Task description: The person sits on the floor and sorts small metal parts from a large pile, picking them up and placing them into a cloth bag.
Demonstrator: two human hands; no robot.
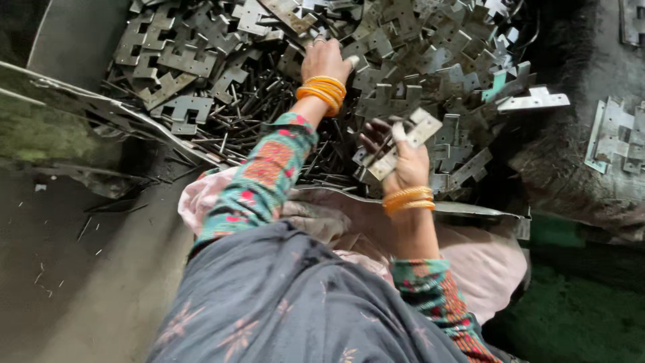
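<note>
Head view: your right hand [403, 161] pinches a flat metal hinge plate [406, 142] just above the heap's near edge. Your left hand [326, 59] rests, fingers curled, on the pile of hinge plates [403, 60] and pins [269, 128].

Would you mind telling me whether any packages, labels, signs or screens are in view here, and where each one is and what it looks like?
None are in view: no package, label, sign or screen.
Loose grey metal hinge plates and thin pins fill the tray.
The left hand reaches into the heap.
The right hand holds a hinge plate.
</note>
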